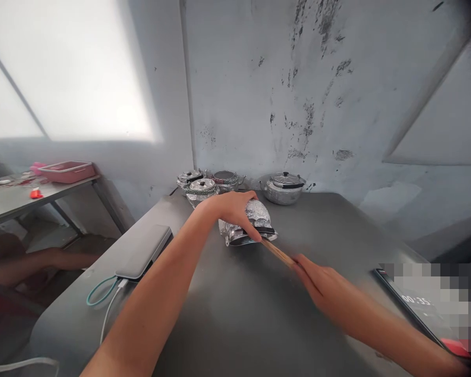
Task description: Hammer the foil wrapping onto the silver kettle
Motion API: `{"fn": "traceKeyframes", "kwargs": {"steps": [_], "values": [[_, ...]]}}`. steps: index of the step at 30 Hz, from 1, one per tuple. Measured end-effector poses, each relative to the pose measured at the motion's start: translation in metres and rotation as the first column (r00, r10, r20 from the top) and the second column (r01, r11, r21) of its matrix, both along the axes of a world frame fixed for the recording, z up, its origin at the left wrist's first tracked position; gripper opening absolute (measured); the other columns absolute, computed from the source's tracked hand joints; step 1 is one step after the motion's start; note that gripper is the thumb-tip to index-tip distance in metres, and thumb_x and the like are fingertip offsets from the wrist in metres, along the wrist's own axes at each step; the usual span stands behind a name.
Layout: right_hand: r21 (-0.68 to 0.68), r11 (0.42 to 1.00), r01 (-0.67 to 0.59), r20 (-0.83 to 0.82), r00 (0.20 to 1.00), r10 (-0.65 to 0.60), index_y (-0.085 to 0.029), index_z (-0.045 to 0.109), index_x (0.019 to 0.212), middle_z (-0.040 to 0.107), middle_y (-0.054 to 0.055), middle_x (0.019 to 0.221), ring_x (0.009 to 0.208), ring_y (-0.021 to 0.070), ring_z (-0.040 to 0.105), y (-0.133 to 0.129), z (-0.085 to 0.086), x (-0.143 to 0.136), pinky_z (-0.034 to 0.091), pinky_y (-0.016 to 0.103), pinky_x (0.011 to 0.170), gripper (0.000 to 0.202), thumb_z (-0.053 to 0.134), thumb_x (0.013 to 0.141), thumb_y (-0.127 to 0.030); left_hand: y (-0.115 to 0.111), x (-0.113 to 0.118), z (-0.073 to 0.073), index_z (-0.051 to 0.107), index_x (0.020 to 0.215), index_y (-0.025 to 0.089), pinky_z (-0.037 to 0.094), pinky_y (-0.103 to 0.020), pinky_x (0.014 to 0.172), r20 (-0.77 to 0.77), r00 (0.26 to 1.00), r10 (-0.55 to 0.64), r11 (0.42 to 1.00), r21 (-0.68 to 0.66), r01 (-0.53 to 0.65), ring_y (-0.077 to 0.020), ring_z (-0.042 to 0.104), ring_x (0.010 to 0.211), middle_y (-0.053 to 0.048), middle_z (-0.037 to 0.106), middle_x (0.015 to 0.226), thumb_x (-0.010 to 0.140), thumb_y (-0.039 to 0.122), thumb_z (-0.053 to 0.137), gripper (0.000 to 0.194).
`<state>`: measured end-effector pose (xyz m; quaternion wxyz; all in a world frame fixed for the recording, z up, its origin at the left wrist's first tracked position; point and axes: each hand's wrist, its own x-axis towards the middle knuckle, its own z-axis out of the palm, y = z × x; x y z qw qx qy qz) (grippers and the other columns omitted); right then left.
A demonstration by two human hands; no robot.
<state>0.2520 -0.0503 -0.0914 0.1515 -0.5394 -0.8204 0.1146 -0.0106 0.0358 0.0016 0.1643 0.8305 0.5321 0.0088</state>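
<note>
A silver metal pot (258,210) with a dented-looking shiny surface and a black handle lies tipped on its side on the grey table (235,309). My left hand (236,209) grips it from above, the fingers over its far side and the thumb near the black handle. In my right hand (312,275) are thin wooden sticks (278,252), pinched at their near end. Their far end touches or lies close to the pot's rim by my left thumb; the exact contact is hidden.
Several silver pots stand at the back left, among them a lidded one (202,186); another lidded pot (284,188) is at the back right. A power bank (143,252) with cables lies left, a phone (427,309) right. A side table holds a pink basket (68,172).
</note>
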Motion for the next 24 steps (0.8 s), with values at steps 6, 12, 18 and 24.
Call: {"fn": "traceKeyframes", "kwargs": {"steps": [6,12,18,24], "values": [[-0.264,0.961,-0.08,-0.166,0.985,0.037,-0.028,0.044,0.142,0.073,0.004,0.081,0.069,0.0216,0.068,-0.006,0.0,-0.006,0.047,0.032,0.066,0.046,0.032,0.099,-0.038,0.0,0.008,-0.004,0.032,0.148,0.033,0.051,-0.042,0.087,-0.01,1.0,-0.003,0.998,0.06,0.003,-0.0383,0.05,0.126,-0.006,0.046,0.149,0.053,0.077,0.072,0.112],[-0.26,0.955,-0.142,-0.202,0.975,0.09,-0.03,0.029,0.154,0.073,0.004,0.085,0.071,0.0227,0.069,-0.009,-0.008,-0.009,0.048,0.035,0.07,0.055,0.026,0.1,-0.04,0.002,0.008,-0.007,0.036,0.146,0.034,0.05,-0.04,0.09,0.0,1.0,-0.016,0.997,0.073,0.015,-0.0368,0.05,0.128,-0.004,0.045,0.15,0.054,0.078,0.071,0.107],[-0.193,0.979,-0.067,-0.103,0.993,0.048,-0.031,0.027,0.155,0.073,0.007,0.096,0.082,0.025,0.07,-0.015,-0.031,-0.01,0.048,0.035,0.07,0.056,0.023,0.1,-0.036,0.003,0.007,-0.007,0.036,0.147,0.035,0.049,-0.039,0.09,0.01,1.0,-0.021,0.998,0.065,0.021,-0.0367,0.049,0.129,-0.003,0.042,0.152,0.054,0.08,0.07,0.109],[-0.201,0.976,-0.082,-0.109,0.992,0.061,-0.029,0.025,0.156,0.071,0.005,0.091,0.077,0.0229,0.067,-0.018,-0.027,-0.015,0.045,0.035,0.069,0.056,0.021,0.101,-0.036,0.004,0.005,-0.006,0.035,0.149,0.033,0.049,-0.041,0.09,0.022,1.0,0.002,0.999,0.047,-0.003,-0.0392,0.046,0.131,-0.006,0.04,0.154,0.053,0.079,0.07,0.112]]}}
